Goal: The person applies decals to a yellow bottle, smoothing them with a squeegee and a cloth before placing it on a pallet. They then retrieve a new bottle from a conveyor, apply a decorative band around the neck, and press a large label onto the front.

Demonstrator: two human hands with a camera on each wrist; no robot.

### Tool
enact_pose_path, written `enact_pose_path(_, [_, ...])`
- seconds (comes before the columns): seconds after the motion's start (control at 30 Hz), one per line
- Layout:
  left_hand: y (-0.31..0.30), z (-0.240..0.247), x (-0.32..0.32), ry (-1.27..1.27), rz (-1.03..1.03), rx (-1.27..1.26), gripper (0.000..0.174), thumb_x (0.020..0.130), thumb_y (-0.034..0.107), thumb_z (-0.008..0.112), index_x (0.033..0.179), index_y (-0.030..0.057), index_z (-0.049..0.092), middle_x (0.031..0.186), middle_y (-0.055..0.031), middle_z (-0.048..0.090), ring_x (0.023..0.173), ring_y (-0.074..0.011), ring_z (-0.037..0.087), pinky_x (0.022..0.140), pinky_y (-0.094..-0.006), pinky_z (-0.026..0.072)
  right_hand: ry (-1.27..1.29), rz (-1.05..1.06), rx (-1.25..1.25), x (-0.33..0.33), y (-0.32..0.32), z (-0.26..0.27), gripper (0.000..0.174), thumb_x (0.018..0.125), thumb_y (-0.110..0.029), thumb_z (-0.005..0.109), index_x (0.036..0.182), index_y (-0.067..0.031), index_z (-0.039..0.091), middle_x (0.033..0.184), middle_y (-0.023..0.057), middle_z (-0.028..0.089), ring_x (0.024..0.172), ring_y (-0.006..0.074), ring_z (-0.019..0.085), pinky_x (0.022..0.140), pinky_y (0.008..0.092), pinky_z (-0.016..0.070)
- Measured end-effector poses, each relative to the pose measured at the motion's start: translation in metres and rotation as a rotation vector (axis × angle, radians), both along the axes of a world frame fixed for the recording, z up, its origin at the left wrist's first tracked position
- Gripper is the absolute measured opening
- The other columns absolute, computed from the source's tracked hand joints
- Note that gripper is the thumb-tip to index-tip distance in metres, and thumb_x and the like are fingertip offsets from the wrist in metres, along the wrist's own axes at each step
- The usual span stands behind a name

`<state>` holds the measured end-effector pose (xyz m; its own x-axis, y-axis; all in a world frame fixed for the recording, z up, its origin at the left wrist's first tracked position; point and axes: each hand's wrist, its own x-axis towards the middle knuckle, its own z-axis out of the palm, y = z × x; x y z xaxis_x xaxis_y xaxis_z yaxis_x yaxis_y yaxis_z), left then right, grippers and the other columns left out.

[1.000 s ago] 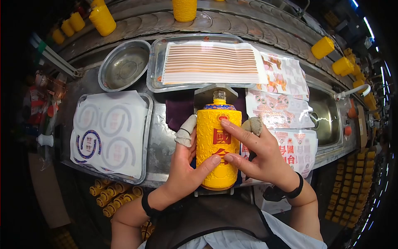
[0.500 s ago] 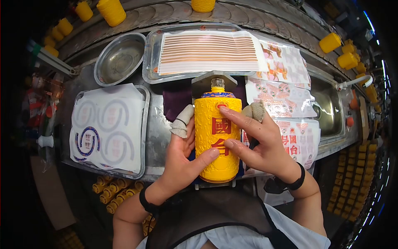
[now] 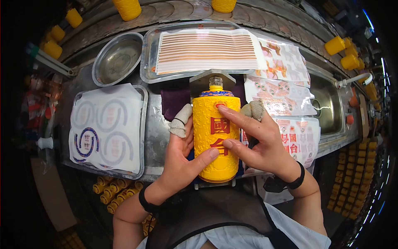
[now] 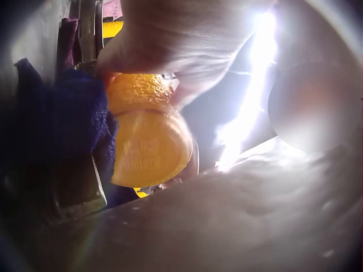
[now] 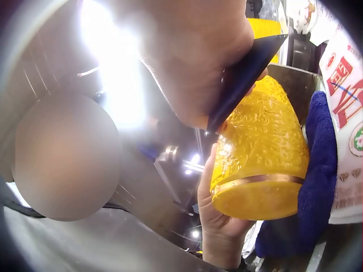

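A yellow embossed bottle (image 3: pixel 203 133) with red characters, a red emblem and a clear glass neck lies on its back on the stand in the head view. My left hand (image 3: pixel 178 155) grips its left side, thumb on the front near the lower character. The right hand (image 3: pixel 265 143) touches the emblem with its index fingertip and the lower character with its thumb. A dark, flat blade-like piece (image 5: pixel 244 76) is tucked in the right hand's fingers. Pale fabric covers sit on a finger of each hand. Blue cloth (image 5: pixel 317 153) lies beside the bottle.
A tray (image 3: pixel 143 137) with ring-patterned decal sheets (image 3: pixel 124 95) stands left, a metal bowl (image 3: pixel 118 58) behind it. Striped sheets (image 3: pixel 207 50) lie on another tray. Red-printed decals (image 3: pixel 304 133) are at right, before a sink (image 3: pixel 329 112). Yellow bottles (image 3: pixel 126 9) stand on the conveyor behind.
Bottles on the rear conveyor have moved to the right. The bench has shifted slightly upward in the head view. Both hands keep nearly the same hold and contact on the bottle.
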<state>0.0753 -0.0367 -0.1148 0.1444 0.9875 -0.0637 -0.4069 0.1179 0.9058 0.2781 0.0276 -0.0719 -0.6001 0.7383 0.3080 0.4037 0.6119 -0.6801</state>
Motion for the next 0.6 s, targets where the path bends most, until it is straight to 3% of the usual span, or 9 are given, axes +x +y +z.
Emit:
enact_pose_path(0.1, [0.0,0.001,0.0,-0.007,-0.005,-0.008,0.093,0.087,0.006,0.072,0.155,-0.0028,0.009,0.158,-0.0202,0.026,0.145,-0.0272,0.033,0.118,-0.0394,0.027,0.01,0.003,-0.001,-0.001,0.0,0.002,0.058,0.081,-0.015,0.074,0.137,-0.006,0.059,0.13,0.0097,0.066,0.096,0.0195,0.058,0.085,0.0298,0.0459])
enact_pose_path(0.2, [-0.001,0.0,0.0,-0.009,0.013,-0.004,0.093,0.086,0.006,0.072,0.155,-0.0033,0.009,0.157,-0.0203,0.027,0.145,-0.027,0.032,0.118,-0.0394,0.0267,-0.005,-0.098,-0.263,0.001,-0.005,0.014,0.057,0.082,-0.01,0.074,0.137,-0.0082,0.059,0.11,0.0106,0.065,0.089,0.0185,0.063,0.077,0.0301,0.0507])
enact_pose_path(0.37, [-0.001,0.002,0.001,-0.034,0.01,-0.016,0.094,0.086,0.005,0.072,0.155,-0.0038,0.008,0.157,-0.0202,0.027,0.145,-0.0269,0.031,0.119,-0.0393,0.0265,0.527,-0.281,-0.754,-0.006,0.007,-0.003,0.039,0.092,-0.007,0.062,0.13,0.0,0.055,0.103,0.0015,0.06,0.075,0.0006,0.053,0.065,0.0159,0.0449])
enact_pose_path(0.4, [0.0,0.002,0.001,-0.034,0.008,-0.011,0.094,0.086,0.005,0.072,0.155,-0.0038,0.008,0.157,-0.0201,0.027,0.145,-0.0268,0.032,0.118,-0.0393,0.0269,0.544,-0.275,-0.847,-0.004,0.011,0.0,0.036,0.093,-0.007,0.061,0.127,0.0009,0.055,0.104,0.0022,0.06,0.075,0.0016,0.055,0.066,0.0161,0.046])
enact_pose_path(0.5, [0.0,0.003,0.002,-0.03,0.008,-0.02,0.093,0.086,0.005,0.072,0.154,-0.004,0.009,0.156,-0.02,0.028,0.144,-0.0266,0.034,0.118,-0.0391,0.0286,0.386,-0.284,-0.823,-0.009,0.016,0.008,0.032,0.093,-0.007,0.064,0.122,0.0013,0.054,0.105,0.0038,0.061,0.082,0.0036,0.059,0.07,0.0179,0.0499])
enact_pose_path(0.6, [0.0,0.006,0.002,-0.024,0.002,-0.038,0.093,0.086,0.005,0.072,0.154,-0.0043,0.009,0.155,-0.02,0.03,0.142,-0.0265,0.036,0.117,-0.0389,0.0302,0.514,-0.229,-0.756,-0.018,0.013,0.006,0.035,0.091,-0.008,0.069,0.12,0.001,0.052,0.102,0.0051,0.062,0.086,0.0055,0.063,0.071,0.0193,0.0523])
